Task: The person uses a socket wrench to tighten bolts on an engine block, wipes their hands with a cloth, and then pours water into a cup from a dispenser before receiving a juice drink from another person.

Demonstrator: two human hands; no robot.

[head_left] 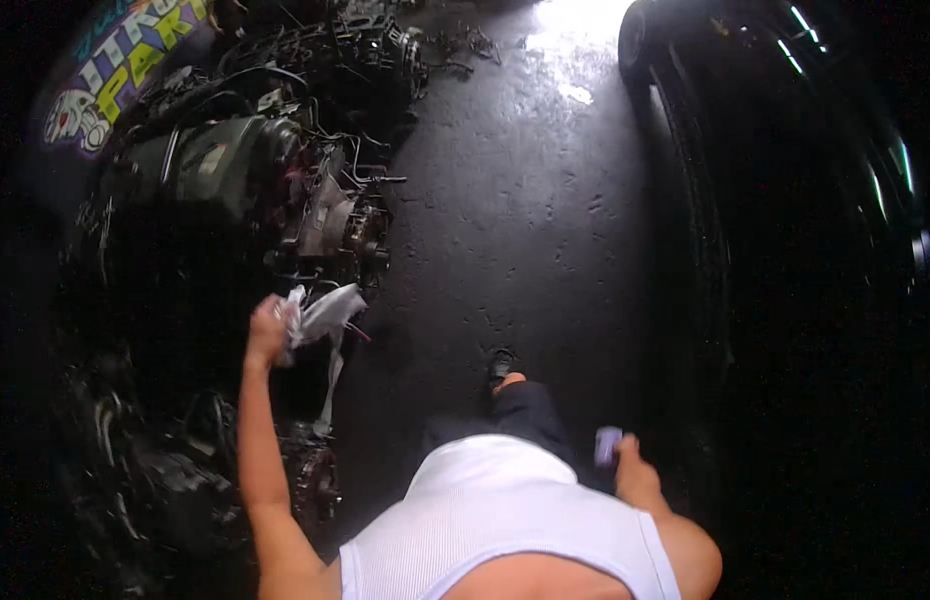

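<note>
Out to the left, my left hand [269,328] is closed around a crumpled white cloth [327,312]. Part of the cloth spreads out to the right of the fist, and a thin pale strip hangs below it. Beside the cloth are dark engine parts [330,225] with metal fittings. Low on my right side, my right hand [630,460] grips a small light-purple object [607,447], blurred, whose kind I cannot make out. That hand is apart from the dark car on the right.
Greasy engines and loose parts [315,480] line the left side. A dark, glossy car [815,200] stands along the right. Between them runs a dark, scuffed floor [505,220], with my foot [501,362] on it. Painted lettering [120,75] covers the far-left wall.
</note>
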